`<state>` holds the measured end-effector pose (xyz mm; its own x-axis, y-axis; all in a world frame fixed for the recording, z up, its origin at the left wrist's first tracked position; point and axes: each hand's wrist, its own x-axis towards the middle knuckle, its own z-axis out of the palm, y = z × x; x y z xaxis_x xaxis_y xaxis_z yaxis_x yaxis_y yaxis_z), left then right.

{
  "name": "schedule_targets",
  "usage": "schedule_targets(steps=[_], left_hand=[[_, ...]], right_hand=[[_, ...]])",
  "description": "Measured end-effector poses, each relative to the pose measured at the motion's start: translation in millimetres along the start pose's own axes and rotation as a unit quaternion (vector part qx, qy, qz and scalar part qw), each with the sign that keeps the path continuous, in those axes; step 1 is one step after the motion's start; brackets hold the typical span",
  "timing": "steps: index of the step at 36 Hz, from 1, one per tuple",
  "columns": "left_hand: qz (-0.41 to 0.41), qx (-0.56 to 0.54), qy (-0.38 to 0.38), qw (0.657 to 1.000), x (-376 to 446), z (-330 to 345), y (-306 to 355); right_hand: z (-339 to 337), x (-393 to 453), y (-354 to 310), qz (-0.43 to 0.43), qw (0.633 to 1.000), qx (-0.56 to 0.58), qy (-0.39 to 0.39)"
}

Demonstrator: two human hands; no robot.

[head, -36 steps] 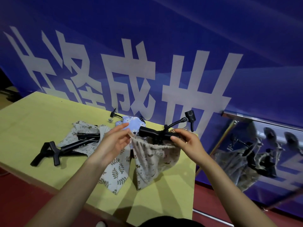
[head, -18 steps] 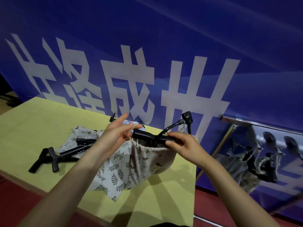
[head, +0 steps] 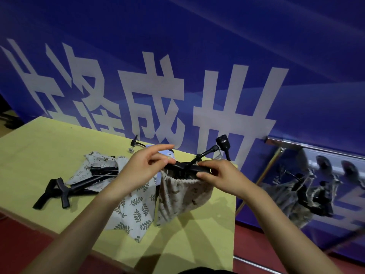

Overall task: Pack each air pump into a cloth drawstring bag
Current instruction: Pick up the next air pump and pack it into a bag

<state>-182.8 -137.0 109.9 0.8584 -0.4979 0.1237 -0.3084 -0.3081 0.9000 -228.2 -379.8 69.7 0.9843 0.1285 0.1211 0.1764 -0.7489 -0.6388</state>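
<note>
I hold a beige patterned drawstring bag (head: 183, 192) above the yellow table (head: 39, 151). A black air pump (head: 187, 167) lies across the bag's mouth, its hose and nozzle (head: 223, 142) sticking up behind. My left hand (head: 144, 167) pinches the left side of the bag's rim by the pump's end. My right hand (head: 219, 175) grips the right side of the rim and the pump. Most of the pump's lower part is hidden inside the cloth.
Leaf-print cloth bags (head: 136, 210) lie spread on the table under my left arm. Another black pump (head: 65, 191) with a T-handle rests at the left, with a further black pump (head: 103, 169) on the cloth. A blue banner wall (head: 197, 56) stands behind; a shiny panel (head: 316, 184) is at right.
Both hands have drawn closer together at the bag's mouth, and the bag with the pump has lifted slightly. The cloth has bunched up more around the pump.
</note>
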Motion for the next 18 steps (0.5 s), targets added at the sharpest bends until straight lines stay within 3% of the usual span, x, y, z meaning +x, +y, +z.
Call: schedule_targets(steps=[5, 10, 18], left_hand=[[0.033, 0.050, -0.021, 0.998, 4, 14, 3], [0.003, -0.049, 0.029, 0.998, 10, 5, -19], [-0.031, -0.004, -0.074, 0.997, 9, 22, -33]], right_hand=[[6, 7, -13, -0.059, 0.997, -0.022, -0.041], [10, 9, -5, -0.005, 0.998, 0.057, -0.003], [25, 7, 0, 0.013, 0.971, 0.236, 0.034]])
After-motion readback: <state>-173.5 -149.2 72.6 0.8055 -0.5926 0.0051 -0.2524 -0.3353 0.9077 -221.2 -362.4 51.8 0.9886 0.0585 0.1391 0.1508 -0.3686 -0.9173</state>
